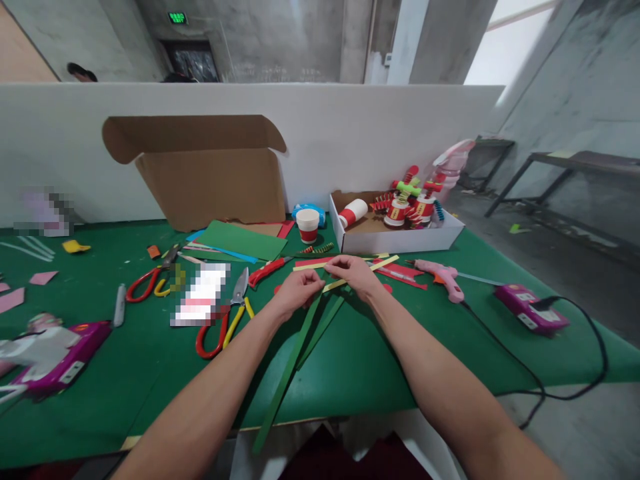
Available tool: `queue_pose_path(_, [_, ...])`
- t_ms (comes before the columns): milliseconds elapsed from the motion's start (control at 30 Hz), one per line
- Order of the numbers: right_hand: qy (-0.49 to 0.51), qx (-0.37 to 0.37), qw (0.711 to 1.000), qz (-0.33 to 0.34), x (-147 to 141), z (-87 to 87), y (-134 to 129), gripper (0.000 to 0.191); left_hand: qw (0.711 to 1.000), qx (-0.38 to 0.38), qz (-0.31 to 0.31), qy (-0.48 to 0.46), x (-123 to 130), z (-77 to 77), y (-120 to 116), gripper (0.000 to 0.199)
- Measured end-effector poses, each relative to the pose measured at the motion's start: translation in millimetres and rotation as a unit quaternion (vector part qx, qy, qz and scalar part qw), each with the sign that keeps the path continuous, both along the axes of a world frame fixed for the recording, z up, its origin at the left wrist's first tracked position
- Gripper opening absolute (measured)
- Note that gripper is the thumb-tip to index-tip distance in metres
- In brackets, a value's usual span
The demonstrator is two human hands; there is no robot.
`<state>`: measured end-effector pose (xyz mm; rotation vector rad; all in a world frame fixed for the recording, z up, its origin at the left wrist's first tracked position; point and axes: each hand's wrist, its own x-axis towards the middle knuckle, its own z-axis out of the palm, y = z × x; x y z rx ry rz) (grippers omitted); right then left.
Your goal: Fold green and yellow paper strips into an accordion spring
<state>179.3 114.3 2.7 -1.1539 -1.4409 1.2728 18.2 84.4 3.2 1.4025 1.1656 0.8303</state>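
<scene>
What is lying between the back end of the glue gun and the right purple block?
In the head view, a pale stick reaches from the gun toward the block; contact there is unclear.

The one view looks from the person's head, facing forward and down across a broad, smooth green counter (pixel 360 367). The bare left hand (pixel 300 288) and bare right hand (pixel 353 275) show fairly near the lens, around mid-picture. Beyond the counter stand a long white upright panel (pixel 350 140) and, farthest off, a grey concrete wall (pixel 285 40).
</scene>
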Motion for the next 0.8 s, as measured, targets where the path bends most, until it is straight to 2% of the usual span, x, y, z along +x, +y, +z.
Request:
queue_pose_path(133, [-0.011,0.017,1.0,0.01,3.5,-1.0,3.1,0.026,1.0,-0.006,-0.006,0.002,0.0,0.1,-0.1,0.026])
queue_pose_path(233, [-0.074,0.041,0.996,0.021,11.3,3.3,6.0,0.021,1.0,-0.01,-0.013,0.009,0.0,-0.8,-0.2,0.024])
queue_pose_path(333, [-0.158,0.062,0.983,0.068,20.5,10.4,7.5,0.016,0.999,-0.016,-0.021,0.031,0.3,-1.7,-0.8,0.022])
queue_pose_path(433, [-0.193,0.062,0.973,0.113,26.8,15.1,7.7,0.015,0.999,-0.015,-0.028,0.041,0.9,-1.8,-1.8,0.024])
queue_pose_path(667, [-0.189,0.039,0.971,0.143,29.1,14.9,6.4,0.026,0.998,-0.01,-0.031,0.044,1.3,-1.6,-3.5,0.023])
queue_pose_path(800, [-0.12,0.0,0.98,0.159,27.9,15.2,3.3,0.032,0.998,-0.005,-0.041,0.041,1.0,-2.2,-3.8,0.024])
